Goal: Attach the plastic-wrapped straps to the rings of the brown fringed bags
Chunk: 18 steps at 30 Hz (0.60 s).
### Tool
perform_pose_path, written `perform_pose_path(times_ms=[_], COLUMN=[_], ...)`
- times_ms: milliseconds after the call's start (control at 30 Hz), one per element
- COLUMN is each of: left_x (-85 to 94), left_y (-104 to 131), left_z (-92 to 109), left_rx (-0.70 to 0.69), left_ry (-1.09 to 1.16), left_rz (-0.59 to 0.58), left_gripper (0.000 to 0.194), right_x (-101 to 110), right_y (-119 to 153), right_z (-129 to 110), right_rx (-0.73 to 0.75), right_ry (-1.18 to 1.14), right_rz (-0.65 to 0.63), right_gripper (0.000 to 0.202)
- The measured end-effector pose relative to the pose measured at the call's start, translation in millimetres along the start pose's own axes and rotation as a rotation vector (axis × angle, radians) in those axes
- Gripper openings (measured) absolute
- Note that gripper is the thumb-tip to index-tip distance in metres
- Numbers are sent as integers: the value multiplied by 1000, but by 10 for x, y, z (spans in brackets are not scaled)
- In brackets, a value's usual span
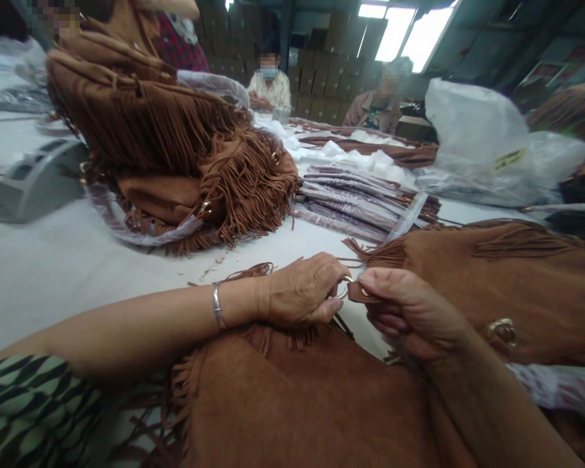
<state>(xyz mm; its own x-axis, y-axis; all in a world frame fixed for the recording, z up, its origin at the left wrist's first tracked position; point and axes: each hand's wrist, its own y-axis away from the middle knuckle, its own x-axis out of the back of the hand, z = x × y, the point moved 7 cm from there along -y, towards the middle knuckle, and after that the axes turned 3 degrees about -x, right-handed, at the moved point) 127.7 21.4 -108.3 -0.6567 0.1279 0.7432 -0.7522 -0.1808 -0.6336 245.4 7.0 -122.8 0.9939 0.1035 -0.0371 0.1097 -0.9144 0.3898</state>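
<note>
Pinches shiny round metal ring [343, 296] in left hand [302, 290] and brown leather tab [357, 293] in right hand [416, 305], likely to steady both.

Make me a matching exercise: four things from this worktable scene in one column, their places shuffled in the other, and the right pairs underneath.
Things
1. metal ring
2. brown strap end
3. silver bracelet
4. grey device

Places
A. around the wrist of the left hand
B. on the white table, left of the piled fringed bags
C. in the fingers of the right hand
D. in the fingers of the left hand

Right pairs: 1-D, 2-C, 3-A, 4-B
</note>
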Motion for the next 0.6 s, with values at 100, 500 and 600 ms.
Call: perform_pose_path(times_ms=[100,500,600], left_x=[16,-31,-65], left_y=[-8,27,45], left_z=[-86,-164,-174], left_rx=[127,441,466], left_ry=[15,129,201], left_rz=[-13,-202,-201], left_gripper=[20,33,37], right_x=[49,-313,-279], right_y=[83,453,407], right_z=[-204,-334,-318], right_rx=[285,967,803], right_ry=[463,1755,1798], right_rz=[121,407,410], right_gripper=[32,30,17])
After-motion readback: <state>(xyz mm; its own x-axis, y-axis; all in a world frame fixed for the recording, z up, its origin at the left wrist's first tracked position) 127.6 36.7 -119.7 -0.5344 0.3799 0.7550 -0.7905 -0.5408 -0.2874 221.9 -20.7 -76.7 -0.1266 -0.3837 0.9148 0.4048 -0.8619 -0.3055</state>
